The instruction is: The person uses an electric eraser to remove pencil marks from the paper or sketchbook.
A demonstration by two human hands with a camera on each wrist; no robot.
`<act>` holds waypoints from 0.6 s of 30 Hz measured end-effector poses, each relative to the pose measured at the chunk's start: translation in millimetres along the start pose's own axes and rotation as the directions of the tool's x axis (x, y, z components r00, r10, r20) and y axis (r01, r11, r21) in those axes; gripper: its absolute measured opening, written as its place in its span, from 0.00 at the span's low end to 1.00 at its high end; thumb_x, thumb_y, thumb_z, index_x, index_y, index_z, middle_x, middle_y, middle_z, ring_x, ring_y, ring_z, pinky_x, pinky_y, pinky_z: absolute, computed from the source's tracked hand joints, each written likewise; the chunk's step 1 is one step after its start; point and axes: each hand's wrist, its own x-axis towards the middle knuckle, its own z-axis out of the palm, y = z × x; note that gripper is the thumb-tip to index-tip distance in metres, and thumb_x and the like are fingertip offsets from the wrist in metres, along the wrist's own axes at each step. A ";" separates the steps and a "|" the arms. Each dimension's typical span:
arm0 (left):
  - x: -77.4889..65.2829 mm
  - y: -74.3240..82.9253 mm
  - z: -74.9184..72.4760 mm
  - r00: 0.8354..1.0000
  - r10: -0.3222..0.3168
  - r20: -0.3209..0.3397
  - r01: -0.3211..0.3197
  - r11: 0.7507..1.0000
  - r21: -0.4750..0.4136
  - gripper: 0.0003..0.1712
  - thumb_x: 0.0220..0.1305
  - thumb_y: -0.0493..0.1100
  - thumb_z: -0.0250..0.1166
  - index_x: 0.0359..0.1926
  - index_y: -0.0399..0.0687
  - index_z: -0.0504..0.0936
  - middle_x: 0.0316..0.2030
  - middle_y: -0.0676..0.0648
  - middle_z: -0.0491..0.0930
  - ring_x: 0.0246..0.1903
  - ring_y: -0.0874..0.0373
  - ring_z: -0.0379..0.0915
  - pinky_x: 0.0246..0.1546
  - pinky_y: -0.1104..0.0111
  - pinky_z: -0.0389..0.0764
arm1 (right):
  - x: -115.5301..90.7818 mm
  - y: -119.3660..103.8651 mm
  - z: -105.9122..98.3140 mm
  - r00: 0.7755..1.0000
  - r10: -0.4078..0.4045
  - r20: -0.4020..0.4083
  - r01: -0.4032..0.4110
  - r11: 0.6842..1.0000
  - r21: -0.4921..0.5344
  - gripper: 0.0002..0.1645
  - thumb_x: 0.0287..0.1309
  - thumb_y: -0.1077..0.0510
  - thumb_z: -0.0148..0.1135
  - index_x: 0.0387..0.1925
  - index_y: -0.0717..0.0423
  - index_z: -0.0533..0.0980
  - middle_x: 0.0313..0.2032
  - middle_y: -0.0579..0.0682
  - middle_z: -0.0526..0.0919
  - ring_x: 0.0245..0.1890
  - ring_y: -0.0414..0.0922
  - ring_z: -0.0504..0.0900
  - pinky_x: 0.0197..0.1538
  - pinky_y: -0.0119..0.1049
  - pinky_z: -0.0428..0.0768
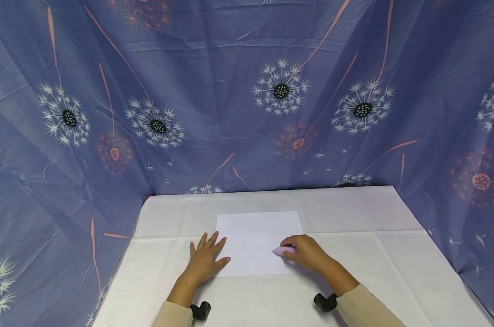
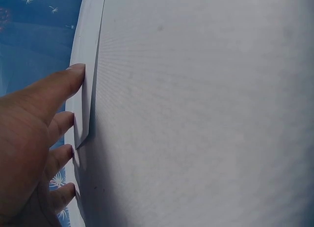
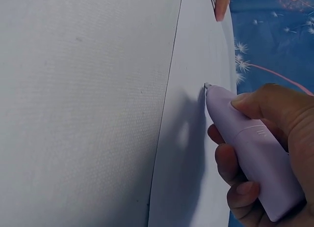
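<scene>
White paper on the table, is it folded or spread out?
Spread out: the head view shows the white paper as one broad four-sided sheet on the table, the left hand at its left edge.

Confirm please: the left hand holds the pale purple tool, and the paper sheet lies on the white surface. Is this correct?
No: the right hand holds the pale purple tool, as the head view shows. The paper sheet does lie on the white surface.

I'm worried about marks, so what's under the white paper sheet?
White tablecloth shows around the paper sheet, so it likely continues underneath, but the area directly beneath is hidden.
</scene>
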 end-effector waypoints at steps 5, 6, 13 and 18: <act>-0.2 0.9 -1.1 1.000 -0.006 0.012 0.006 1.000 0.001 0.38 0.64 0.60 0.67 0.71 0.52 0.73 0.76 0.40 0.62 0.77 0.30 0.48 0.66 0.23 0.44 | -3.4 3.6 -1.5 1.000 -0.002 0.000 0.002 1.000 -0.021 0.08 0.56 0.55 0.73 0.39 0.45 0.87 0.39 0.41 0.89 0.38 0.37 0.82 0.41 0.33 0.79; -0.3 1.2 -1.6 1.000 -0.006 0.011 0.006 1.000 0.000 0.38 0.64 0.60 0.67 0.71 0.51 0.73 0.76 0.40 0.63 0.77 0.30 0.48 0.66 0.22 0.44 | -4.0 4.1 -1.9 1.000 -0.004 -0.003 0.004 1.000 -0.025 0.08 0.56 0.55 0.73 0.39 0.45 0.87 0.39 0.41 0.89 0.38 0.37 0.82 0.41 0.33 0.79; -0.1 0.6 -0.6 1.000 -0.005 0.006 0.004 1.000 0.007 0.37 0.64 0.61 0.67 0.70 0.52 0.74 0.76 0.40 0.63 0.76 0.30 0.49 0.66 0.22 0.45 | -7.2 6.3 -4.0 0.999 -0.025 -0.025 0.025 1.000 0.005 0.08 0.56 0.56 0.74 0.39 0.48 0.87 0.38 0.43 0.89 0.35 0.36 0.81 0.40 0.32 0.78; 0.0 0.4 0.5 1.000 -0.004 0.002 0.004 1.000 0.005 0.38 0.64 0.61 0.67 0.70 0.52 0.74 0.75 0.40 0.63 0.76 0.31 0.50 0.66 0.22 0.44 | -6.2 7.8 -0.8 0.999 -0.040 -0.019 0.040 0.999 0.010 0.08 0.56 0.55 0.73 0.39 0.46 0.87 0.38 0.41 0.89 0.36 0.35 0.81 0.40 0.31 0.78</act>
